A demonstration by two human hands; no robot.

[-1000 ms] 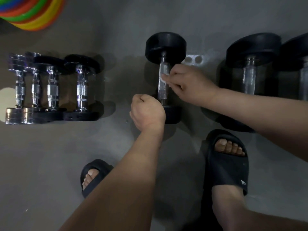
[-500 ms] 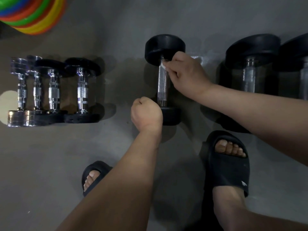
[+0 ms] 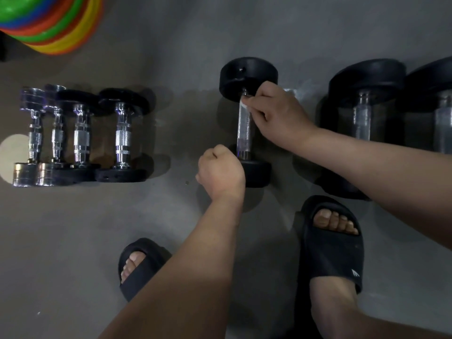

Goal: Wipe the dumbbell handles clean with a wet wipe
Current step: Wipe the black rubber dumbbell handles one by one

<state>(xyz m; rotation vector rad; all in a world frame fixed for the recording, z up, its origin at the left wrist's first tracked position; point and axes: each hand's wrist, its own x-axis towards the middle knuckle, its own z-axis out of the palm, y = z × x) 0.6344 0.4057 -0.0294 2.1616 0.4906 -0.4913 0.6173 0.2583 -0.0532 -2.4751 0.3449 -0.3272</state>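
centre of frame, dumbbell (image 3: 248, 74) lies on the floor (image 3: 73, 241), handle (image 3: 244, 135) running up-down. right hand (image 3: 277, 116) grip is clamped on the wet wipe (image 3: 244, 104), pinching it round the handle's top end, just under the far weight head. left hand (image 3: 221, 172) is a fist against the near head; cannot tell if that grip holds anything. looks mid-wipe on this one. small chrome dumbbells (image 3: 78, 138) at left and big dumbbells (image 3: 362, 123) at right: wiped or not, cannot tell.
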